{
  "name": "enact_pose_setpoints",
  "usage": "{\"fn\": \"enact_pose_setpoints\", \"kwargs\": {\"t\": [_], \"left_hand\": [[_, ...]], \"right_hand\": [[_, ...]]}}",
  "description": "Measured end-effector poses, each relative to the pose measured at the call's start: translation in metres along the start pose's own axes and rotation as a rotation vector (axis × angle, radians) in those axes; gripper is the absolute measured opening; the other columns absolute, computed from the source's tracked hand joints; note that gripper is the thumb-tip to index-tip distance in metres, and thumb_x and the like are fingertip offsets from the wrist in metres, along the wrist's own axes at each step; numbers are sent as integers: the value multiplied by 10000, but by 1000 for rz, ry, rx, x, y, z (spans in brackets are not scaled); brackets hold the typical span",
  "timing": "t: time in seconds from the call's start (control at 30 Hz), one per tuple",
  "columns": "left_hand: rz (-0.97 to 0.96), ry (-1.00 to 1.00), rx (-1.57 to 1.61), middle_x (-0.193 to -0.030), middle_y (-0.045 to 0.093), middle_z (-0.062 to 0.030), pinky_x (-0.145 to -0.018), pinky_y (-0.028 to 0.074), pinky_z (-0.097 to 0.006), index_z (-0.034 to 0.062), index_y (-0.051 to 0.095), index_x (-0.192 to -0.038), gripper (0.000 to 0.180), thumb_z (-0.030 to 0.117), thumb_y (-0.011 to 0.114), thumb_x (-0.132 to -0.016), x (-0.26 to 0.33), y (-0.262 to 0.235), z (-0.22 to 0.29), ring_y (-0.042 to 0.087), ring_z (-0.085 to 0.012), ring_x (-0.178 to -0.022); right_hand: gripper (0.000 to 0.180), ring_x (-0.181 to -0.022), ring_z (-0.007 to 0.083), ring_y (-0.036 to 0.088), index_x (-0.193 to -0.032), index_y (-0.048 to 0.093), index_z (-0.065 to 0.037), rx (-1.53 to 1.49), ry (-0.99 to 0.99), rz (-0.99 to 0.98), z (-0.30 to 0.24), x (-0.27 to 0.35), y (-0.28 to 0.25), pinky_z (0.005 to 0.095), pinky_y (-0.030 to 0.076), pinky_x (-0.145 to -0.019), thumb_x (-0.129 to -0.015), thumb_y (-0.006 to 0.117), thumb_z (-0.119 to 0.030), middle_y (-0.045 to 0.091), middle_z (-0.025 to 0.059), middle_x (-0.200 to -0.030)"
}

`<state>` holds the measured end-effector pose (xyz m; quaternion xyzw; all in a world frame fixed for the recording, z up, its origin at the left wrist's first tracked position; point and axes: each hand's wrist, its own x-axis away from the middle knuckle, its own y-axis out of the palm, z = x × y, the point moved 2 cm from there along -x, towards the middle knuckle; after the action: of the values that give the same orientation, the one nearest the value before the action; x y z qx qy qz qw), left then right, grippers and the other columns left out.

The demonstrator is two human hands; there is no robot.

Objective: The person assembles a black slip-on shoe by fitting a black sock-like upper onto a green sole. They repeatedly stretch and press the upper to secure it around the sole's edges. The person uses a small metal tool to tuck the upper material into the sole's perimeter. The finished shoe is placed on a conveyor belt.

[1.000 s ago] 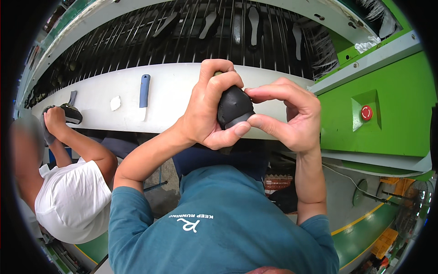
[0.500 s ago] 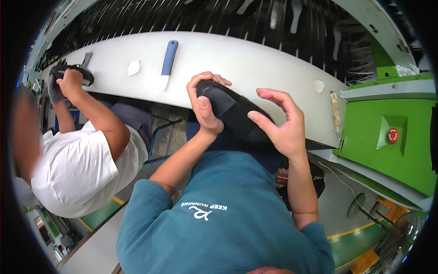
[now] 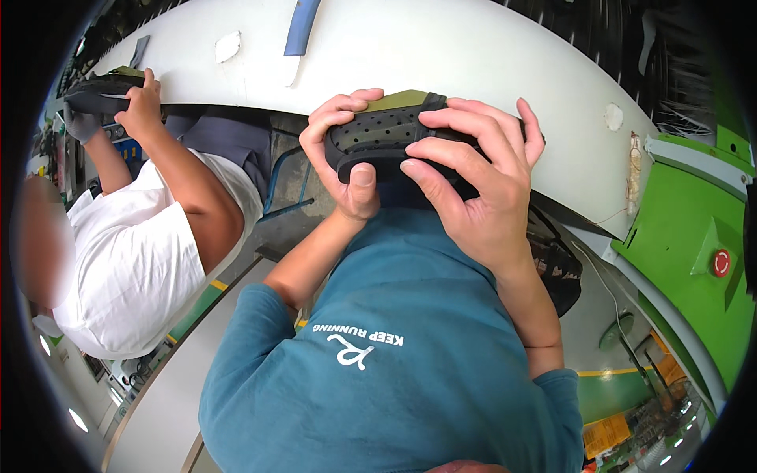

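Note:
A black shoe (image 3: 378,135) with a perforated side and an olive-green top is held between my two hands over the near edge of the white table. My left hand (image 3: 343,150) wraps around its left end, thumb on the sole edge and fingers along the top. My right hand (image 3: 481,173) is closed over the other end, its fingertips against the perforated side and its thumb by the sole. That end is mostly hidden behind the right fingers. The shoe's side faces up toward me.
A blue-handled knife (image 3: 301,30) lies on the white table (image 3: 181,63), between white patches. On the left, a co-worker in a white shirt (image 3: 150,244) holds a similar shoe (image 3: 98,94). A green machine with a red button (image 3: 721,263) stands at the right.
The shoe has turned from showing its black sole to showing its perforated side. My right hand, apart from it before, is now on it. The view has shifted, so the table sits higher.

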<state>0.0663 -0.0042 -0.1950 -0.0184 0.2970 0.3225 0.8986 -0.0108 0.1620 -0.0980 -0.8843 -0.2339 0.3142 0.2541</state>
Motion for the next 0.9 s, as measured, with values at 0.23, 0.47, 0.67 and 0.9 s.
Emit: {"fn": "enact_pose_setpoints", "kwargs": {"t": [0.23, 0.47, 0.67, 0.9], "left_hand": [[14, -13, -12, -1328, 520, -219, -1094, 540, -581, 14, 439, -1359, 675, 500, 771, -1028, 0, 0, 2, 653, -414, -1261], [-9, 23, -38, -1282, 551, -219, -1047, 583, -560, -16, 466, -1319, 595, 410, 771, -1037, -19, 7, 3, 677, -393, -1204], [-94, -10, -112, -1281, 601, -224, -1103, 544, -555, -12, 515, -1330, 507, 359, 742, -1069, -39, 7, 7, 691, -413, -1232], [-225, -72, -272, -1457, 600, -206, -1235, 424, -539, 41, 648, -1295, 386, 147, 827, -970, -42, 23, 20, 552, -422, -1471]], "right_hand": [[199, -1251, 240, 655, -948, 807, -248, -6, 50, -36, 1, -7, 5, 637, 211, -1246, -830, 953, -312, 738, -93, -1195], [297, -1156, 226, 678, -955, 723, -167, 0, 86, 119, 5, -8, 17, 560, 301, -1182, -836, 951, -316, 753, -48, -1165], [338, -1144, 253, 713, -1011, 766, -149, -24, 43, 34, 31, -15, -16, 504, 436, -1120, -789, 986, -277, 768, 10, -1242], [302, -1275, 303, 682, -1005, 808, -95, 6, 56, -24, 54, -13, -52, 429, 533, -1074, -767, 990, -134, 790, 58, -1255]]}}
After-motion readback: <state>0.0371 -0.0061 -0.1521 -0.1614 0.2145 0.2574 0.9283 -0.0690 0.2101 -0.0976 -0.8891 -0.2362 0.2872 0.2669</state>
